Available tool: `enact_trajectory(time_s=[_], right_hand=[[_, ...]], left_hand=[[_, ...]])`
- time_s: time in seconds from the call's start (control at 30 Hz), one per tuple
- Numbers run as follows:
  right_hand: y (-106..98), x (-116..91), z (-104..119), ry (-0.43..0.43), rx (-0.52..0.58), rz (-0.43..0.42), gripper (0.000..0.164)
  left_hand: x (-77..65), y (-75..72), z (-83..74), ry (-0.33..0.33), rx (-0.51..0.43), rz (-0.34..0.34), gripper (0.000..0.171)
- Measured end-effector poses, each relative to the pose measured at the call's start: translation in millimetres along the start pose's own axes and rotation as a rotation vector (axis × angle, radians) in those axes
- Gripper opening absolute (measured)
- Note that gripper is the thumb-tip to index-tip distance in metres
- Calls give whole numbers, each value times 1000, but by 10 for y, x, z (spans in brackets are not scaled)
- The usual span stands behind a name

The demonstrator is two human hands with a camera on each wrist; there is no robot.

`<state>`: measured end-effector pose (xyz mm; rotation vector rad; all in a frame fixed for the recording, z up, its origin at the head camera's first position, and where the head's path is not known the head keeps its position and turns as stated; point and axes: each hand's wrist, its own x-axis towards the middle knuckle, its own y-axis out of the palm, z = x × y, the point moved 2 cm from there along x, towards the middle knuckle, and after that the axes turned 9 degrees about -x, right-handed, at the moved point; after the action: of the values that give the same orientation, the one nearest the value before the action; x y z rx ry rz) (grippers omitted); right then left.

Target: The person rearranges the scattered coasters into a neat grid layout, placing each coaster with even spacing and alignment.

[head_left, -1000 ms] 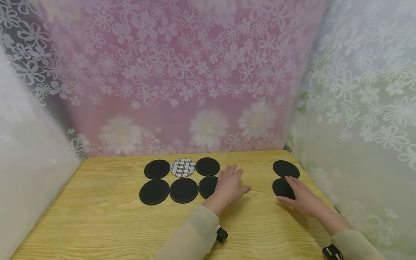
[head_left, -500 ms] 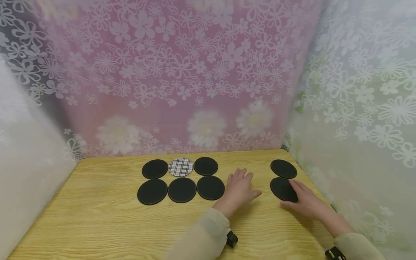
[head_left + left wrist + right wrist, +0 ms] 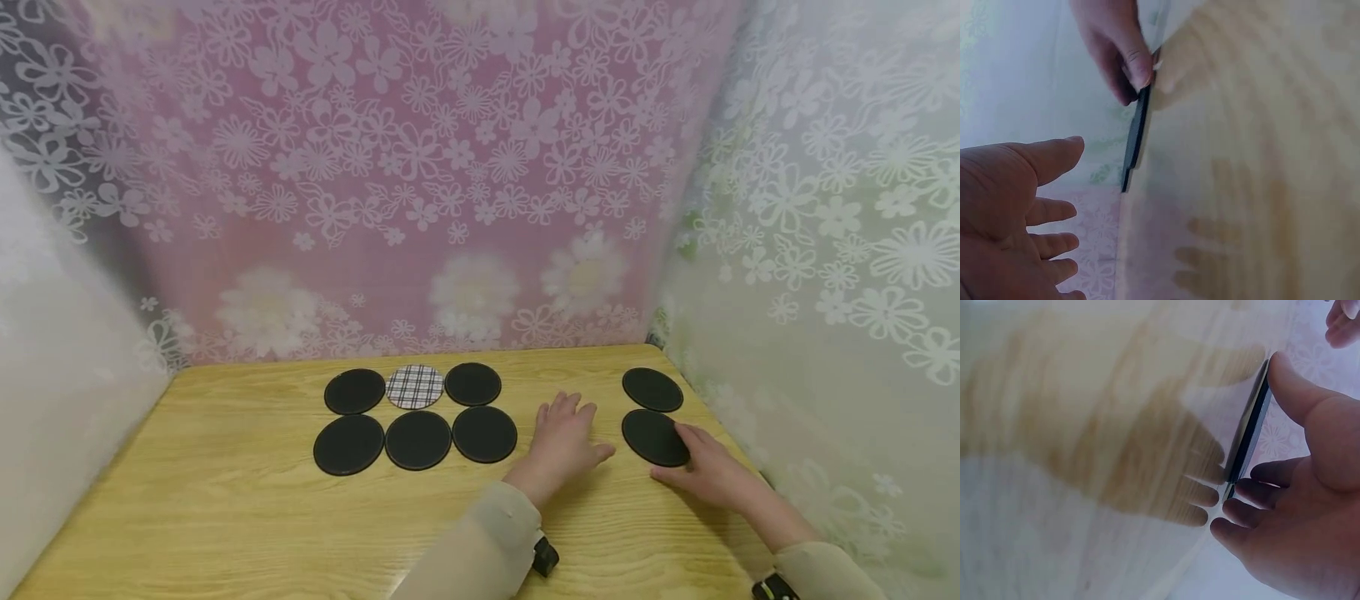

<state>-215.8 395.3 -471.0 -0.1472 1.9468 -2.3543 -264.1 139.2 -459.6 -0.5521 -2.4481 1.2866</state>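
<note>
My right hand [image 3: 708, 473] is at the near right black round coaster [image 3: 654, 437], its fingertips at the right edge and its thumb at the front edge. In the right wrist view the thumb [image 3: 1291, 390] reaches one end of the dark coaster [image 3: 1249, 437], and the loosely bent fingers are at the other end. Another black coaster [image 3: 652, 389] lies directly behind. My left hand [image 3: 564, 443] hovers over the wood with fingers spread, holding nothing; the left wrist view shows its relaxed fingers and thumb [image 3: 1054, 159].
To the left, two rows of round coasters lie side by side. The back row has a plaid coaster [image 3: 416, 387] between two black ones; the front row is black, ending in a coaster [image 3: 484, 434] beside my left hand. Floral curtains [image 3: 420, 167] surround the wooden table [image 3: 262, 517].
My left hand has moved right, uncovering the front row's right coaster. My right hand has drawn back toward the near right coaster's edge, showing more of it; the coasters stay in place.
</note>
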Motion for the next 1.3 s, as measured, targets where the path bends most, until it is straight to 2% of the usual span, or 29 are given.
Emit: enact_trajectory(time_s=[0.13, 0.23, 0.4, 0.53, 0.83, 1.1, 1.3], right_hand=[[-22, 0, -47, 20, -11, -6, 105], [-34, 23, -97, 30, -21, -11, 106], [-31, 69, -154, 34, -35, -19, 106], [-62, 93, -157, 50, -57, 16, 106], [-114, 117, -139, 54, -104, 39, 96], [-137, 132, -54, 31, -83, 63, 92], [-167, 143, 48, -2, -20, 94, 90]], left_hand=[[-33, 119, -80, 12, 35, 24, 66], [-26, 154, -71, 13, 43, 20, 66], [-5, 144, -5, 7, 15, 18, 67], [-8, 128, 22, -3, 0, 20, 67], [-19, 92, 20, -8, -10, 15, 69], [-40, 115, 42, 7, -5, 30, 77], [-46, 142, 56, -9, -19, 29, 82]])
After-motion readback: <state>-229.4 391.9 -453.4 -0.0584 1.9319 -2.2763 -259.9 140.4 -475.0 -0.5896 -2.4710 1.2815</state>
